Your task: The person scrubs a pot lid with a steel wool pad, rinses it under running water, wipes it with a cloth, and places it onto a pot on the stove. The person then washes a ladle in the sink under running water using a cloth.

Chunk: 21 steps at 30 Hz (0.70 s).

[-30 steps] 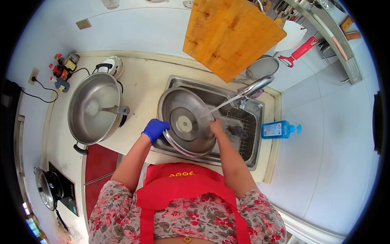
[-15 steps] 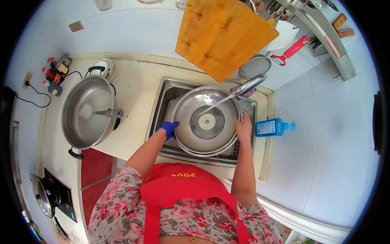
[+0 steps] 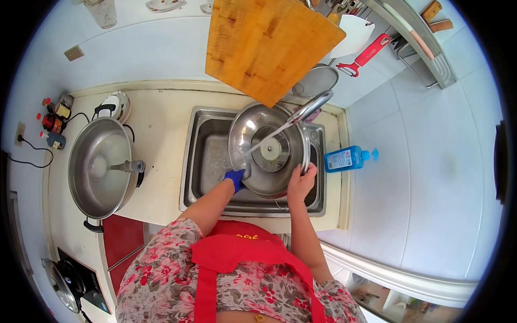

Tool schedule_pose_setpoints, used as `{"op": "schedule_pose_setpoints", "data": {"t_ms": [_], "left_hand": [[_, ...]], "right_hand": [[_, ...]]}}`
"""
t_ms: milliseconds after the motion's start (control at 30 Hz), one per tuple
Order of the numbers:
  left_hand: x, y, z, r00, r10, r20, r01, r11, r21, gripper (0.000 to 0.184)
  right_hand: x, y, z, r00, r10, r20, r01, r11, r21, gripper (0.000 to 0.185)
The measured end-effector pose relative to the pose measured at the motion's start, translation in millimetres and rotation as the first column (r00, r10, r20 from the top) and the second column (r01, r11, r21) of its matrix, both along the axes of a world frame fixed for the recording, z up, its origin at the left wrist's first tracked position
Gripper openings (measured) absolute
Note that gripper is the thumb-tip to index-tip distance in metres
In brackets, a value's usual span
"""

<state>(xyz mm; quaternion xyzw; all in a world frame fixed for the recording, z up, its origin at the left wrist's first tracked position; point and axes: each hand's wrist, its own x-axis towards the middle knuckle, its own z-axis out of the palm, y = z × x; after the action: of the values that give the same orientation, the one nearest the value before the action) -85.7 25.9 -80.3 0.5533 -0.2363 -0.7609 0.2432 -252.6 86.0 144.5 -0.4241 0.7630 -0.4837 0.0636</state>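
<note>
A large steel pot lid (image 3: pixel 242 129) with a round glass middle is tilted over the sink (image 3: pixel 207 156), its underside facing me. Water streams from the faucet (image 3: pixel 315 105) onto it and runs off its left side. My left hand (image 3: pixel 235 179), in a blue glove, is closed at the lid's lower left rim; its fingertips are partly hidden. My bare right hand (image 3: pixel 300 184) grips the right rim, thumb on the near side.
A wide steel pot (image 3: pixel 102 194) with a ladle-like tool (image 3: pixel 126 166) inside stands on the left counter. A wooden cutting board (image 3: pixel 269 46) hangs low behind the sink. A blue soap bottle (image 3: pixel 344 159) lies right, beside the sink.
The lid has gone from nearly level to tilted, its right side raised. My left hand has slid lower along its rim. The whole view has shifted slightly.
</note>
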Motion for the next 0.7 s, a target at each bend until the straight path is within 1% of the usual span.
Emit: {"op": "schedule_pose_setpoints", "data": {"t_ms": [33,67,100,133,167,200,233,267,300,367,400,433,500,533,567,600,633,667,700], "left_hand": [[2.7,9.4,33.9,0.888,0.366,-0.278,-0.223,0.872,0.436,0.039],[7.6,14.8,46.4,0.84,0.421,-0.343,-0.256,0.864,0.434,0.037],[12.0,18.0,49.7,0.841,0.422,-0.34,-0.26,0.864,0.431,0.037],[16.2,19.5,53.1,0.777,0.471,-0.418,-0.246,0.838,0.486,0.034],[19.4,20.4,56.5,0.701,0.519,-0.489,-0.226,0.812,0.538,0.031],[23.8,21.7,53.3,0.7,0.521,-0.487,-0.23,0.812,0.537,0.031],[30.4,22.9,46.4,0.734,0.454,-0.504,-0.247,0.871,0.425,0.029],[37.6,23.4,39.6,0.768,0.385,-0.511,-0.256,0.917,0.307,0.028],[45.3,22.5,36.9,0.77,0.386,-0.508,-0.259,0.917,0.304,0.028],[61.7,19.8,34.6,0.824,0.413,-0.388,-0.365,0.911,0.193,0.028],[70.1,19.6,43.9,0.823,0.458,-0.336,-0.424,0.889,0.173,0.029],[79.8,19.6,40.3,0.822,0.46,-0.335,-0.428,0.888,0.169,0.029],[95.8,21.3,34.4,0.854,0.493,-0.166,-0.486,0.87,0.083,0.029],[102.9,24.1,49.7,0.868,0.493,-0.059,-0.489,0.87,0.068,0.03],[106.6,26.1,59.8,0.866,0.497,-0.054,-0.493,0.867,0.065,0.03],[111.7,28.3,58.1,0.849,0.525,-0.054,-0.527,0.849,-0.029,0.03],[117.2,29.6,59.1,0.831,0.553,-0.056,-0.555,0.822,-0.123,0.031],[125.3,27.2,50.0,0.837,0.546,-0.033,-0.545,0.828,-0.132,0.03],[130.9,27.5,53.9,0.834,0.55,-0.029,-0.549,0.825,-0.135,0.03]], "right_hand": [[0.3,-0.7,-7.2,0.999,-0.025,0.048,0.026,0.999,-0.027,0.021],[0.5,-1.9,-13.1,0.998,-0.023,0.052,0.025,0.999,-0.028,0.021],[0.5,-3.0,-19.3,0.988,-0.056,0.144,0.061,0.998,-0.026,0.021],[1.0,-5.2,-26.1,0.968,-0.088,0.234,0.095,0.995,-0.022,0.021],[2.8,-8.0,-34.4,0.968,-0.083,0.237,0.092,0.995,-0.024,0.021],[4.7,-10.0,-45.3,0.935,-0.085,0.345,0.115,0.991,-0.068,0.021],[4.5,-11.3,-60.4,0.89,-0.08,0.448,0.143,0.984,-0.108,0.021],[2.6,-13.5,-74.6,0.879,-0.057,0.473,0.118,0.988,-0.101,0.02],[2.7,-15.4,-90.1,0.877,-0.054,0.477,0.116,0.988,-0.102,0.02],[5.1,-17.1,-116.4,0.744,0.034,0.667,0.01,0.998,-0.063,0.021],[7.7,-16.0,-126.7,0.715,0.049,0.698,-0.048,0.999,-0.02,0.022],[8.3,-16.2,-143.5,0.712,0.053,0.7,-0.052,0.998,-0.023,0.022],[10.0,-18.9,-171.1,0.661,0.002,0.75,-0.235,0.95,0.205,0.023],[14.4,-20.5,-174.0,0.657,0.005,0.754,-0.241,0.949,0.204,0.023],[19.7,-22.3,-177.2,0.592,-0.05,0.805,-0.28,0.923,0.263,0.024],[24.5,-24.4,-180.6,0.524,-0.109,0.845,-0.325,0.891,0.316,0.026],[29.6,-27.2,-184.0,0.521,-0.105,0.847,-0.331,0.89,0.314,0.026],[35.0,-30.0,-187.3,0.476,-0.121,0.871,-0.342,0.887,0.309,0.028],[39.3,-32.4,-189.7,0.429,-0.137,0.893,-0.352,0.885,0.305,0.03]]}}
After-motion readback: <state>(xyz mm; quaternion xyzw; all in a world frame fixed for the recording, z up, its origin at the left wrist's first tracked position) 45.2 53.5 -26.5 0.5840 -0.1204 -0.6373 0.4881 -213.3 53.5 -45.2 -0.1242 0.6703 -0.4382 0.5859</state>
